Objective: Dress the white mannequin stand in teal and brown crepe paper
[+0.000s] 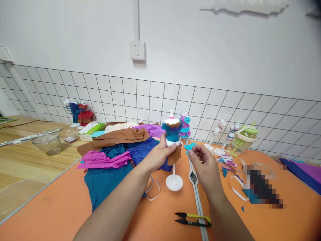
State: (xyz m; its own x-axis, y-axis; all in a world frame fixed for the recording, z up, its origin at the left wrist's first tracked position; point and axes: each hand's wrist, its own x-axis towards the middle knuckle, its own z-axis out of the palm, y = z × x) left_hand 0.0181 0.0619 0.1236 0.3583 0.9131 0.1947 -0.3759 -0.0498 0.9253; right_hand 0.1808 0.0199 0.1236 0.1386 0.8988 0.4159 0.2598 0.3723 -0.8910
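My left hand [164, 151] is closed around the waist of a miniature dress form [174, 142], held upright. Its bodice is wrapped in teal crepe paper with a frilled brown and blue top edge. A brown paper piece [175, 156] hangs below the white waist, and the thin stem ends in a round white base. To its right is my right hand [203, 164], apart from the form, thumb and fingers drawn together. Beside the thumb tip shows a turquoise paper scrap [190, 146]; whether the fingers grip it I cannot tell. Yellow-handled thread snips [193, 219] lie in front.
Crumpled crepe paper [107, 180] covers the orange table's left side. A metal zipper-like strip [198, 197] runs toward me. Behind stand a purple-turquoise dressed form [185, 125], a green-lidded jar [243, 140] and bare white forms [218, 129]. A glass bowl [48, 144] sits far left.
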